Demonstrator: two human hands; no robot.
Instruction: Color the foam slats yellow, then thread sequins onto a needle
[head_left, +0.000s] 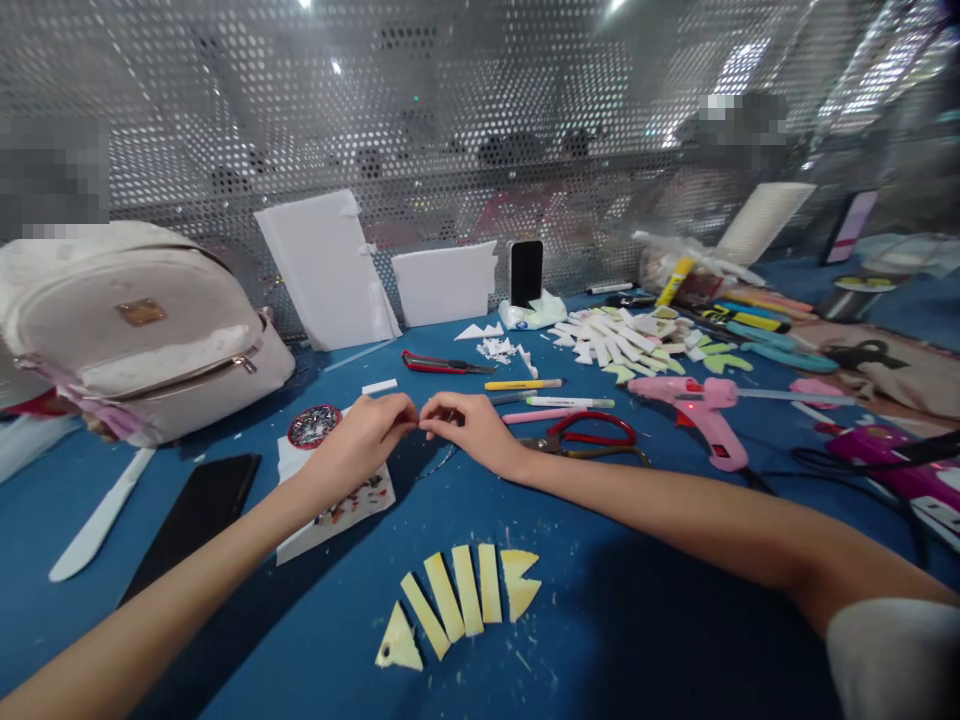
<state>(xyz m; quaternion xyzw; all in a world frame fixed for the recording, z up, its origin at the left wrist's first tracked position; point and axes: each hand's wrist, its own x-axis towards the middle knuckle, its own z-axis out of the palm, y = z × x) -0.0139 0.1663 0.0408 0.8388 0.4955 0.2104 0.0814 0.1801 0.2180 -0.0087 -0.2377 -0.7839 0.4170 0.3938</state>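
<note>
Over the middle of the blue table, my left hand (379, 432) and my right hand (469, 425) meet nearly fingertip to fingertip, both pinched. Whatever they hold is too small to make out; a thin dark strand (437, 465) shows just below them. Under my left wrist lies a white sheet (296, 540) with small dark and red bits, beside a round red-rimmed dish (313, 427) of shiny pieces. Nearer me, yellow foam pieces form a fish shape: a triangular head (399, 640) with a hole, several strips (466, 590) and a notched tail (519, 582).
A pink glue gun (701, 400), red-handled scissors (592, 432) and pens lie right of my hands. A red cutter (442, 363) and cut foam pieces (622, 340) are beyond. A white backpack (142, 330), black phone (195, 510) and white knife (105, 515) sit left.
</note>
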